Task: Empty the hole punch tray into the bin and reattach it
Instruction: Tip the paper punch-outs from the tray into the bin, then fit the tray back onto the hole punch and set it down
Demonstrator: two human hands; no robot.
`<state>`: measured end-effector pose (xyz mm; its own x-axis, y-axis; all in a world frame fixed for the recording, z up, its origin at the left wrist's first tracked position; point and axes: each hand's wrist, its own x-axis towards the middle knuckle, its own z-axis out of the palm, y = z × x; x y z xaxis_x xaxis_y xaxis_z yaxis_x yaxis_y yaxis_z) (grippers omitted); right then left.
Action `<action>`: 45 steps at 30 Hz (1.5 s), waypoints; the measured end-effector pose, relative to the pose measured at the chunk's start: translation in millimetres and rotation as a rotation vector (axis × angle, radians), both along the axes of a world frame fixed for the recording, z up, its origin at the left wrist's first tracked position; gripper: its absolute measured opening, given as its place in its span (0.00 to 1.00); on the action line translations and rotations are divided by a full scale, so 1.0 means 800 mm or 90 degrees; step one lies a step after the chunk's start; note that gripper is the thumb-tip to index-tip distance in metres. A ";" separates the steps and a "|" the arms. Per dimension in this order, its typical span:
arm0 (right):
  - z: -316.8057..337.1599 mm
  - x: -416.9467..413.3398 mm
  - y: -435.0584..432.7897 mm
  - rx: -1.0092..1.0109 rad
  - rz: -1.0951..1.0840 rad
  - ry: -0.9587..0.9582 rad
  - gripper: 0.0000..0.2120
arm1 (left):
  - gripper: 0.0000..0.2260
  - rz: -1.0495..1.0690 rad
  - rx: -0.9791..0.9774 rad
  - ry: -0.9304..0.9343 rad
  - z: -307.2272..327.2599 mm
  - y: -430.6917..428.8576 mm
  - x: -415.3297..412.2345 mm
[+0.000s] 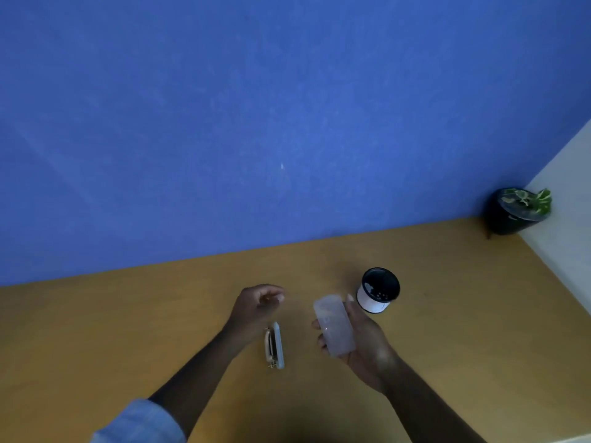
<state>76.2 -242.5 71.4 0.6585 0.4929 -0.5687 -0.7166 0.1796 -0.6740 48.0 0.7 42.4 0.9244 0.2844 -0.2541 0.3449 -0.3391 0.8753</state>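
Hole punch [275,346] on table [128,330], bin [379,290] to its right, plant pot [516,212] far corner.

translucent tray [334,327]: held near bin [380,290] | hole punch [275,346]: on its side

The surface [160,314] in front of me is a plain yellow-brown top that runs back to a blue wall. On it, near the middle, the hole punch [275,346] lies on its side. To its right stands the small bin [379,290], white-walled and dark inside, well apart from the punch. In the far right corner sits a dark plant pot [511,215].
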 end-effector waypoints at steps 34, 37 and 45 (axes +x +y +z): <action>-0.014 -0.008 0.002 -0.021 0.011 0.036 0.32 | 0.49 -0.135 0.229 0.132 -0.066 -0.001 -0.081; -0.019 -0.005 0.000 0.000 0.005 0.041 0.34 | 0.47 -0.125 0.241 0.093 -0.038 -0.008 -0.071; -0.018 -0.004 0.005 0.014 -0.015 0.023 0.36 | 0.42 -0.169 0.308 0.017 0.027 -0.039 -0.047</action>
